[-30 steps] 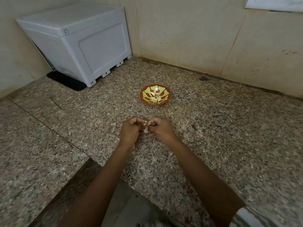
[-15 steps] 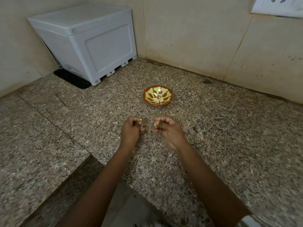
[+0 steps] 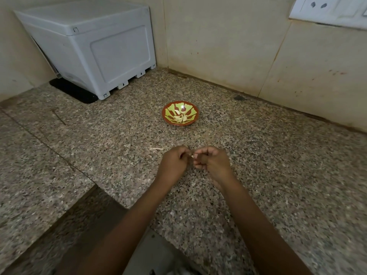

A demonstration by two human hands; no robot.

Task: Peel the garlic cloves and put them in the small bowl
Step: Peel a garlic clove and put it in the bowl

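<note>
Above the table (image 3: 278, 175), the left hand (image 3: 174, 163) and right hand (image 3: 213, 162) meet, fingers tightly curled, together pinching a small garlic clove (image 3: 192, 156) at their fingertips.

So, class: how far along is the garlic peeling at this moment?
Done: several peeled cloves lie in the small bowl. In hand: the left hand and right hand pinch one clove between them. Left: finish peeling it and drop it in; no other unpeeled cloves show.
</note>
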